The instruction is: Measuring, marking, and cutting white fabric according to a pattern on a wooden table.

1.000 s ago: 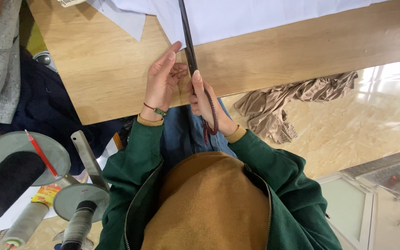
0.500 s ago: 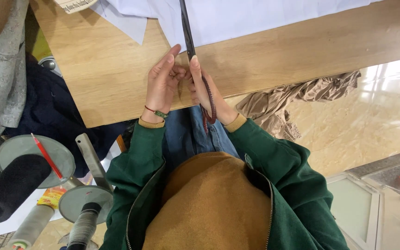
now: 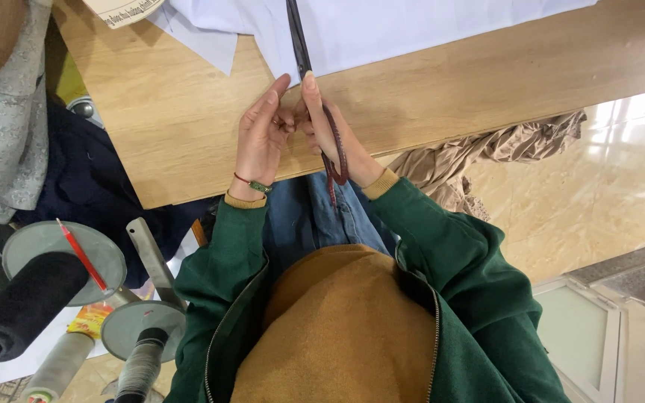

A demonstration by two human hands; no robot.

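Between both hands, a dark strap [image 3: 301,45] runs taut: left hand [image 3: 260,138] and right hand [image 3: 322,123] pinch it, steadying it over the table [image 3: 158,112].

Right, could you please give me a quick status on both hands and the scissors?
Right hand gripping dark scissors, blades lying over white fabric. Left hand touching the right at the table edge. Nothing in the way.

Dark-handled scissors [image 3: 315,97], blades on white fabric [image 3: 412,30]
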